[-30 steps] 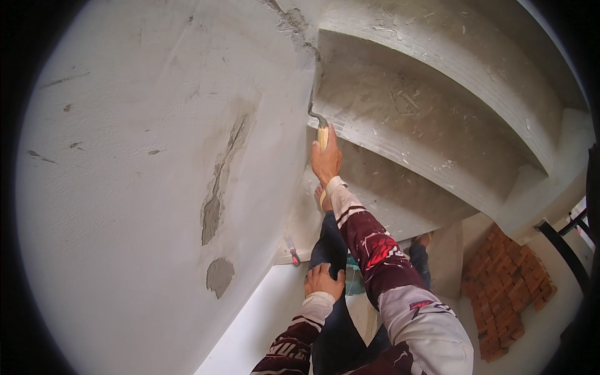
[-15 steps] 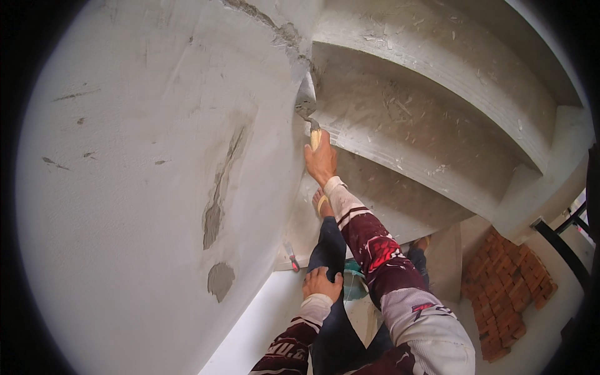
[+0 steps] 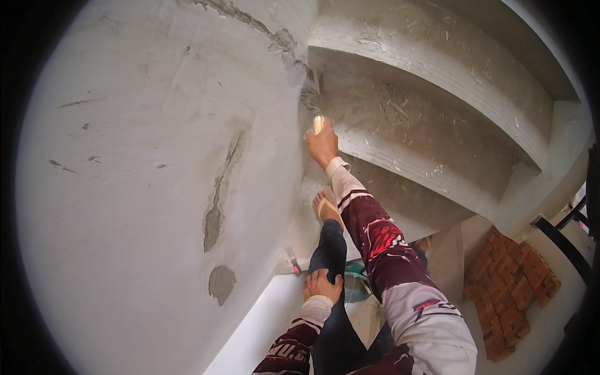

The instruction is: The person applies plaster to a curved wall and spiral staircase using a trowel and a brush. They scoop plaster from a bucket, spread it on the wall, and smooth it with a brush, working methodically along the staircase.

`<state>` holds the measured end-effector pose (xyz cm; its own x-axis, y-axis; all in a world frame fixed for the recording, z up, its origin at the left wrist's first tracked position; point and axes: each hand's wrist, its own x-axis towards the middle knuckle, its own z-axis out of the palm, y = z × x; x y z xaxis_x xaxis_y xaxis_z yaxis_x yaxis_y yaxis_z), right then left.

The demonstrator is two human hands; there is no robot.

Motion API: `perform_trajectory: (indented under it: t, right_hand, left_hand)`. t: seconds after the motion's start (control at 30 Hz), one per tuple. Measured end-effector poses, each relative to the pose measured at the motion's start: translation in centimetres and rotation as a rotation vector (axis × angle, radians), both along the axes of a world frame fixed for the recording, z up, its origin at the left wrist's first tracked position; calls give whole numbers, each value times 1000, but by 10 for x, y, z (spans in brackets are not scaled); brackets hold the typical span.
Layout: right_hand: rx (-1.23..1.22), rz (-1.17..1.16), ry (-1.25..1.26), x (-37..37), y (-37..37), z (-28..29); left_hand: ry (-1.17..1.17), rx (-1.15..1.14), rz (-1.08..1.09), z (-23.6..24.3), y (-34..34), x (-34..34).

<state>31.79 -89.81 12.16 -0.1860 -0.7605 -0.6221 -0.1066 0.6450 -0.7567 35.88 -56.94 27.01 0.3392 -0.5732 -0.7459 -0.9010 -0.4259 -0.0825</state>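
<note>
My right hand [image 3: 322, 144] is closed round the wooden handle of a small trowel [image 3: 318, 124]. The trowel's blade lies against the grey wall [image 3: 125, 219], by the corner where it meets the stair steps [image 3: 431, 150]. A rough crack [image 3: 250, 22] runs along the wall up and left of the blade. My left hand [image 3: 322, 286] rests on my knee, its fingers laid over the dark trouser leg, holding nothing. Lower on the wall are a long grey patch [image 3: 219, 200] and a rounded one [image 3: 222, 284].
A red-handled scraper-like tool [image 3: 292, 259] lies on the step by the wall. A teal bucket [image 3: 356, 286] stands beside my leg. Stacked orange bricks [image 3: 509, 287] sit lower right, near a black railing [image 3: 562, 244]. My sandalled foot [image 3: 326, 205] is on a step.
My right hand has tilted, and the trowel's blade now shows darker and more edge-on at the corner. The view has shifted slightly. My left hand stays on the knee.
</note>
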Motion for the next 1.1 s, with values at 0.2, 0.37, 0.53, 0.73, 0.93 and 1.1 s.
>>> perform_trajectory:
  t: [0.2,0.37,0.53,0.73,0.93,1.1]
  right_hand:
    - [28,-2,38,-8,-12,-7]
    - [-45,48,108,-20,-5,-2]
    - [-104,50,117,-17,-4,8]
    - [-75,51,104,-26,-25,16]
    - [-33,36,99,-43,-36,-3]
    - [-29,103,127,-55,-33,-10]
  left_hand:
    - [15,24,17,1,-3,-2]
    - [18,-2,-12,-2,1,-1]
    - [26,31,23,2,-1,1]
    - [25,5,9,-2,-1,1]
    - [30,-15,-24,-1,0,1]
    - [39,-44,-35,-4,2,0]
